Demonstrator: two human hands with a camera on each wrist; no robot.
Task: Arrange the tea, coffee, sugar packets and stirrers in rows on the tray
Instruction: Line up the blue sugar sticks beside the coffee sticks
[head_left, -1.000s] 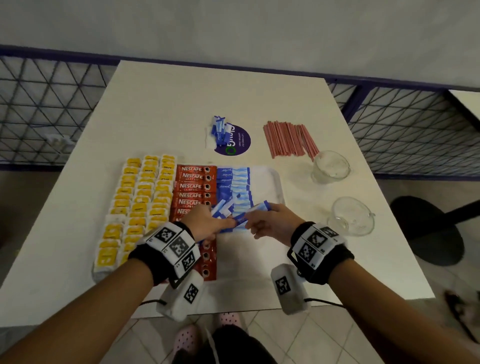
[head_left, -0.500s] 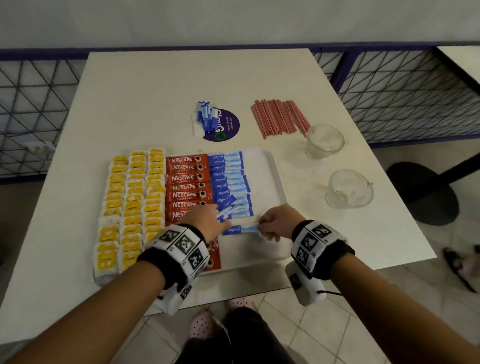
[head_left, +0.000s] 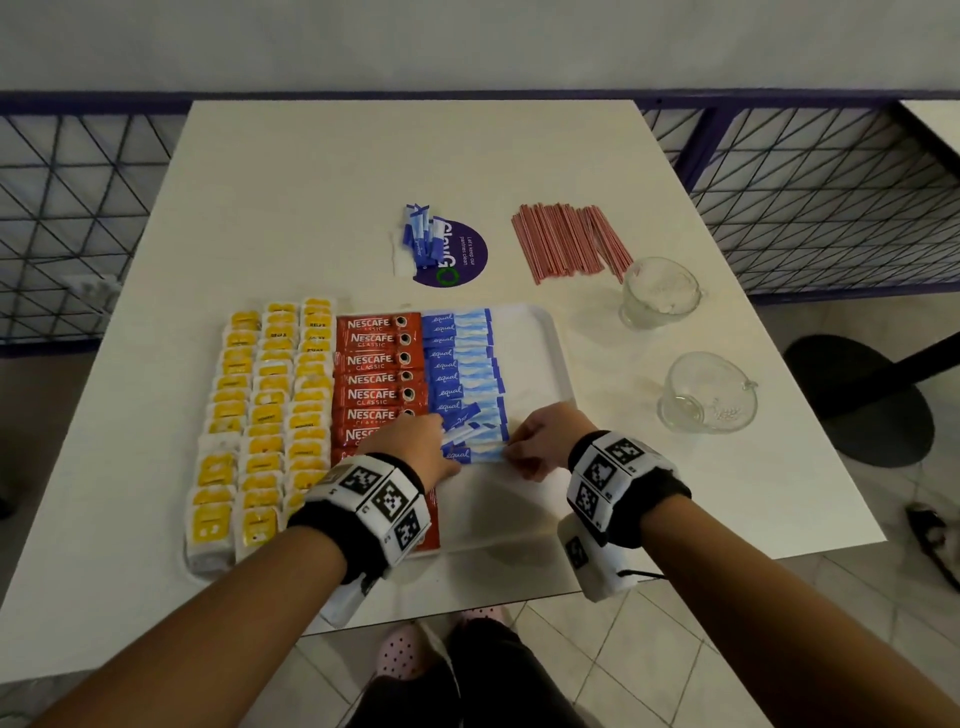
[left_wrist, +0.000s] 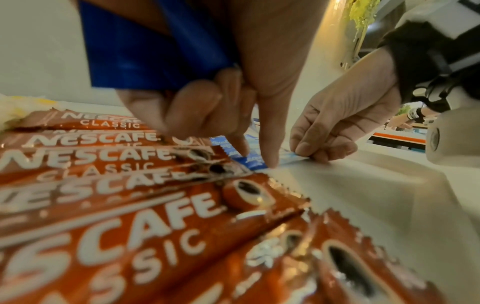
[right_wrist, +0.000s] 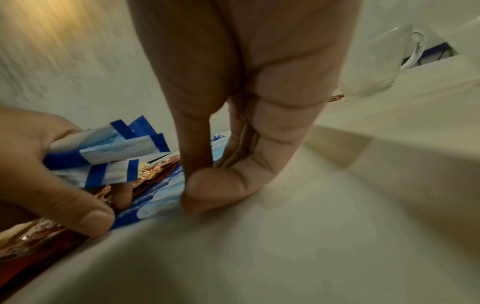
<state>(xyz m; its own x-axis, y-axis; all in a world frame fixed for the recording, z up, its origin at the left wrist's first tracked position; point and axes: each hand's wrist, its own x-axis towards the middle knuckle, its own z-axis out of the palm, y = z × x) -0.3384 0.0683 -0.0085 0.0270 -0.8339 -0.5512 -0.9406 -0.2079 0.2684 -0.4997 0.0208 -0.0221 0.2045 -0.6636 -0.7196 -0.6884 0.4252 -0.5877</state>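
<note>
A white counter (head_left: 322, 197) carries a white tray (head_left: 540, 358) near its front edge. On the tray's left part lie three columns of yellow tea packets (head_left: 270, 410); just right of them runs a column of red Nescafe Classic coffee sticks (head_left: 379, 364), and against those a column of blue Equal sugar packets (head_left: 462, 358) laid crosswise. The right part of the tray is bare white.

Beyond the tray, a bundle of red stirrers (head_left: 566, 244) lies on the counter, well apart from the tray. Left of it a small heap of blue sugar packets (head_left: 423, 236) rests partly on a round purple sticker (head_left: 467, 257). Two clear glass cups (head_left: 660, 291) stand to the right of the tray, one behind the other.

The left hand (head_left: 415, 447) hovers over the near end of the sugar column. Its grip is curled round a loose bunch of spare sugar packets (right_wrist: 111, 152), while its index fingertip (left_wrist: 270, 160) presses down on the left end of the nearest sugar packet (head_left: 470, 455). The right hand (head_left: 545, 441) has its grip closed in a pinch, thumb (right_wrist: 213, 191) and fingers, on the right end of that same packet, which lies flat on the tray at the bottom of the sugar column.
</note>
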